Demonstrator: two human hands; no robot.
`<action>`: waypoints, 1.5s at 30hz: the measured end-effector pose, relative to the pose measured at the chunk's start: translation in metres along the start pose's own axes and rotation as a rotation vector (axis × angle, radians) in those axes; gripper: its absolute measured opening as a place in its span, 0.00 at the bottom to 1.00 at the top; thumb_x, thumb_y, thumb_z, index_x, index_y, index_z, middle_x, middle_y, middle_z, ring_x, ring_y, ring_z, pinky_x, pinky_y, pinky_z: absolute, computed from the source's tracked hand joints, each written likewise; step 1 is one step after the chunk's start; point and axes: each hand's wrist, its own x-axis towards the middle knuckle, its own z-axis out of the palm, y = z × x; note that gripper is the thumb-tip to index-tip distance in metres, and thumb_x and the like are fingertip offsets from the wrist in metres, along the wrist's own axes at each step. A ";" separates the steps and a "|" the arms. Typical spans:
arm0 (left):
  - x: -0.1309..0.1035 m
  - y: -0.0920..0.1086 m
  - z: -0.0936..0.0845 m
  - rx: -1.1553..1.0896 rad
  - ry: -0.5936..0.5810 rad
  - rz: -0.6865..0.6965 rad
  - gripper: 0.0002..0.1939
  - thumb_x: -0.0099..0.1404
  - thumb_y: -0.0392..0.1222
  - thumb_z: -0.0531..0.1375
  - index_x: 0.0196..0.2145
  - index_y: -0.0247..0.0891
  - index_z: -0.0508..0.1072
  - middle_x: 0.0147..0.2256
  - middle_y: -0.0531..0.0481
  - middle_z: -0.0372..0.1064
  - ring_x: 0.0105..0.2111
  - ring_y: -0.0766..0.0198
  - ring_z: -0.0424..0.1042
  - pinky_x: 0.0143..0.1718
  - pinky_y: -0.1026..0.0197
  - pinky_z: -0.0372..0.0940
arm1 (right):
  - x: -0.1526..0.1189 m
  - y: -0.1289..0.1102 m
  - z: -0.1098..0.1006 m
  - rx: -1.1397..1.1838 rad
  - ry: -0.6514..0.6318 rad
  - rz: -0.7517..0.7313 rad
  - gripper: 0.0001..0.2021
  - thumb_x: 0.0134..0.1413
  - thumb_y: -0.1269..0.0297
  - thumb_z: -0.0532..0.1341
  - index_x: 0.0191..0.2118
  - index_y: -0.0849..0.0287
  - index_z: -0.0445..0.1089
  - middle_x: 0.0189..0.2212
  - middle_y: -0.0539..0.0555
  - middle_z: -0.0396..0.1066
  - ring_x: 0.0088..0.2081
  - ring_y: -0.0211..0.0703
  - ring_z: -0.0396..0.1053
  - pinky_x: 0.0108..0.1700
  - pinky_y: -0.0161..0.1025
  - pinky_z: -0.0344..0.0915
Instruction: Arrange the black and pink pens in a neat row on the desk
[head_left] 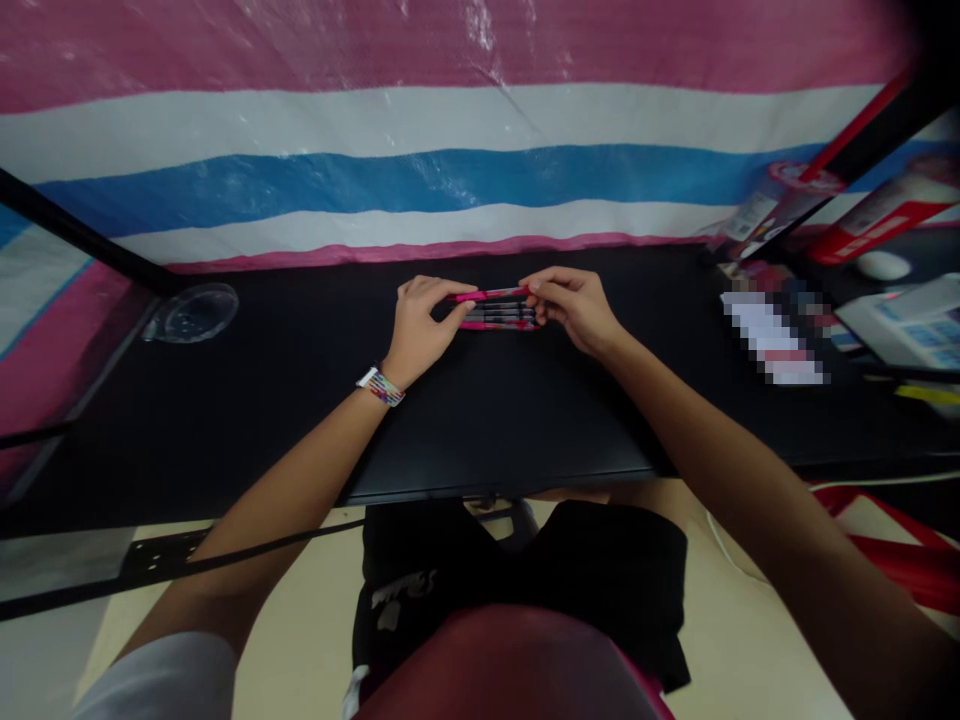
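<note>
Between both hands, a pink pen [489, 295] was pinched at its ends, the left hand [421, 325] on one tip and the right hand [574, 305] on the other. It sat just above a small row of pens [501, 318] on the black table [300, 400]. The step looked like lining it up. Next it would need a gentle, level drop beside them.

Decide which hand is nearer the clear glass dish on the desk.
Left. The left hand sits right of the dish, holding the pens; the right hand is farther right.
</note>
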 end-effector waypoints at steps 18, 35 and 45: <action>0.007 -0.018 -0.001 -0.263 0.022 -0.098 0.19 0.79 0.56 0.65 0.34 0.43 0.83 0.34 0.50 0.83 0.38 0.59 0.80 0.52 0.52 0.74 | 0.004 0.007 0.001 0.130 0.028 0.007 0.14 0.47 0.59 0.81 0.41 0.52 0.86 0.33 0.51 0.81 0.31 0.41 0.74 0.42 0.49 0.80; 0.010 -0.032 0.000 -0.301 0.038 -0.200 0.26 0.79 0.60 0.64 0.27 0.42 0.77 0.24 0.52 0.74 0.27 0.63 0.73 0.38 0.57 0.71 | 0.006 0.012 0.000 0.106 0.066 -0.004 0.14 0.48 0.57 0.80 0.41 0.51 0.84 0.36 0.52 0.82 0.33 0.43 0.77 0.47 0.51 0.82; 0.011 -0.045 0.003 -0.392 0.139 -0.205 0.11 0.72 0.51 0.72 0.46 0.44 0.86 0.47 0.46 0.87 0.48 0.56 0.84 0.56 0.51 0.77 | 0.013 0.012 -0.009 -0.007 0.235 -0.075 0.09 0.50 0.63 0.72 0.40 0.50 0.81 0.35 0.52 0.79 0.39 0.47 0.78 0.50 0.51 0.82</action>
